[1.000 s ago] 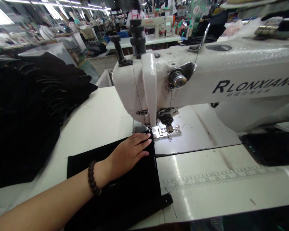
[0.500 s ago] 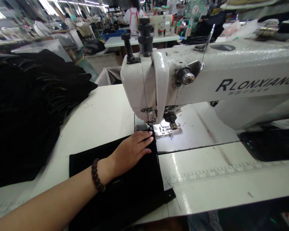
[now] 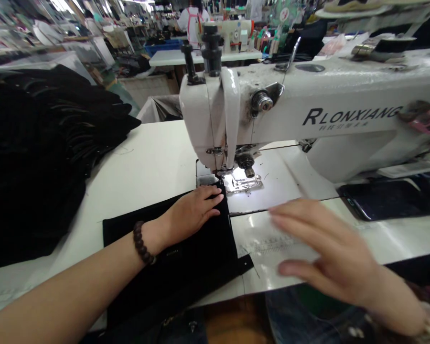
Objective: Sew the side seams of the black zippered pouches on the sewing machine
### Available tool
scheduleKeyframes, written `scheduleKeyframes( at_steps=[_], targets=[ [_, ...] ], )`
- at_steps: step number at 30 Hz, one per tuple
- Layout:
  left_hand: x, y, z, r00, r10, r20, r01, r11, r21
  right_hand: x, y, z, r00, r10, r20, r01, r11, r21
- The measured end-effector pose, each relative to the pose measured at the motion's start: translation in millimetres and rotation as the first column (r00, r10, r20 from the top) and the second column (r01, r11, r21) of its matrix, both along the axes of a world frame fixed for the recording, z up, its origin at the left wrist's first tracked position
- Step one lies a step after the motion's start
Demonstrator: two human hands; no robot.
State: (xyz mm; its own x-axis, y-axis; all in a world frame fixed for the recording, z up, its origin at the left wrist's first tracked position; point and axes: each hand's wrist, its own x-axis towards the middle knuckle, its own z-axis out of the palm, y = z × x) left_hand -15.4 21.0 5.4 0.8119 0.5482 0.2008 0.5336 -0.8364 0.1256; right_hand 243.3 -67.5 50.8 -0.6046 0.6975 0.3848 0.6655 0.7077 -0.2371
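Left of the sewing machine (image 3: 279, 110), open surface (image 3: 157, 157) runs to a black pile (image 3: 39, 162). Before the machine, black fabric (image 3: 200, 253) and the left grip (image 3: 189, 210) obstruct.

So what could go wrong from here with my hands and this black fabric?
The left hand lies on the fabric close to the sewing machine's needle area, so its fingertips might get pricked or pinched.
The right hand is off the fabric, so the near end could skew.

A bracelet (image 3: 139, 242) of round, dark brown beads circles the left wrist (image 3: 152, 237).
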Motion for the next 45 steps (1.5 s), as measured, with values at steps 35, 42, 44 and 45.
scheduleKeyframes(
  at_steps=[35,42,44,45],
  targets=[
    [13.4,-99.6,13.0,0.975,0.217,0.053,-0.219,0.975,0.029,-44.4,5.0,-31.5,0.962,0.197,0.189,-0.135,0.945,-0.297],
    [14.5,-99.7,9.1,0.98,0.187,0.071,-0.183,0.981,-0.059,-45.1,0.6,-35.4,0.957,0.214,0.198,-0.154,0.948,-0.28],
    [12.3,-98.3,9.9,0.975,0.207,0.078,-0.2,0.976,-0.084,-44.2,-1.1,-36.3,0.963,0.202,0.178,-0.143,0.944,-0.298],
    [11.2,-97.5,10.0,0.973,0.214,0.082,-0.207,0.974,-0.087,-43.5,-2.1,-36.6,0.965,0.202,0.169,-0.144,0.941,-0.305]
  ],
)
